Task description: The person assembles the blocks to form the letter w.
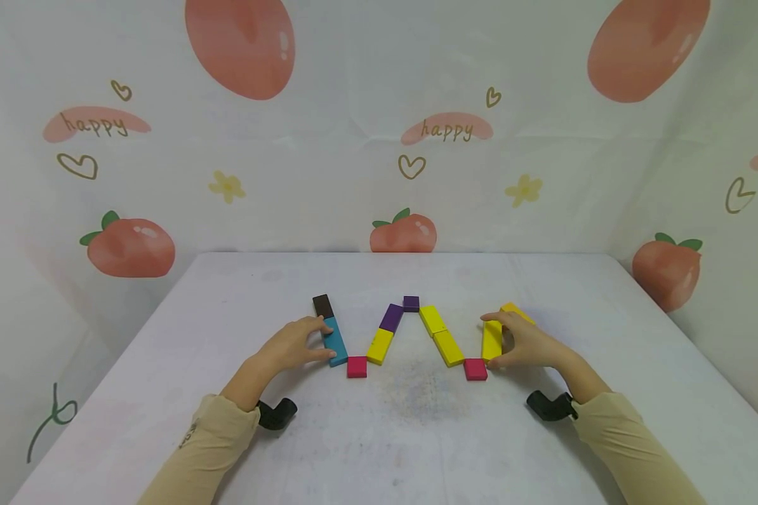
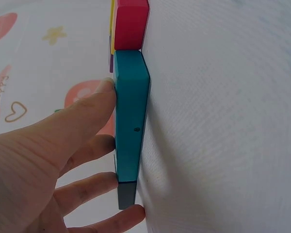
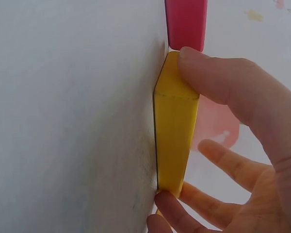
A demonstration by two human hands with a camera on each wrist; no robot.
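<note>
Nearest to me are my 2 tan sleeves, each with 1 black wrist mount at the cuff, resting over the white table (image 1: 417, 435).

My left hand (image 1: 290, 345) lies beside the teal block (image 1: 335, 341); the thumb tip presses the block's side near its close end and the fingers (image 2: 94, 187) reach along that same side toward the far end, nearly straight, so the hand is open against it and grips nothing. My right hand (image 1: 527, 344) pinches the nearest yellow block (image 1: 491, 339): the thumb (image 3: 218, 80) sits on its close end beside a pink square and a fingertip (image 3: 167, 201) on its far end, the fingers curled round it.

The blocks lie flat in 1 zigzag row. At the 2 low points closest to me sit 2 pink squares, the left pink square (image 1: 356, 367) touching the teal block's end and the right pink square (image 1: 476, 369) just beside my thumb. I count 5 yellow blocks: the one I hold, another (image 1: 516, 311) partly hidden behind my right hand, 2 in the middle-right arm (image 1: 441, 335), and 1 in the middle-left arm (image 1: 380, 346). Farther off are 2 purple blocks (image 1: 391, 317), the smaller one (image 1: 411, 303) at the peak, and 1 dark brown block (image 1: 323, 306) end to end with the teal one.

Behind the table hangs a peach-printed backdrop (image 1: 379, 140).
</note>
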